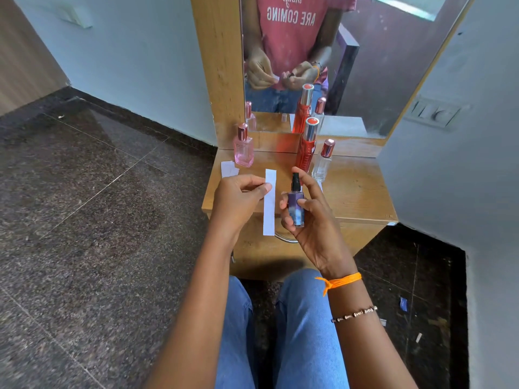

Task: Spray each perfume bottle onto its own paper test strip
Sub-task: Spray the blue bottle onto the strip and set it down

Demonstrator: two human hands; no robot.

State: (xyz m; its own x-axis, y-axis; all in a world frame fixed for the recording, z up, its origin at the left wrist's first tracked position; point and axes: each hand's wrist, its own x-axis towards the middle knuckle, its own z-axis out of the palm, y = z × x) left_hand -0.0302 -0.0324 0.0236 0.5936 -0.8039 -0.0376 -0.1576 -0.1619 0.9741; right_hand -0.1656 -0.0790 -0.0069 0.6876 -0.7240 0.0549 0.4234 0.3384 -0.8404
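My right hand (311, 220) grips a small purple perfume bottle (295, 206) with a black spray nozzle, held upright over the front edge of the wooden dressing table (356, 192). The index finger rests by the nozzle. My left hand (241, 197) pinches a long white paper strip (269, 203) that hangs upright just left of the bottle, a small gap apart. On the table stand a pink bottle (243, 147), a tall red bottle (308, 147) and a clear bottle (323, 161), all capped.
Another paper strip (229, 168) lies by the pink bottle at the table's left edge. A mirror (351, 66) rises behind the table and reflects the bottles and hands. White walls close in on both sides; dark stone floor lies to the left.
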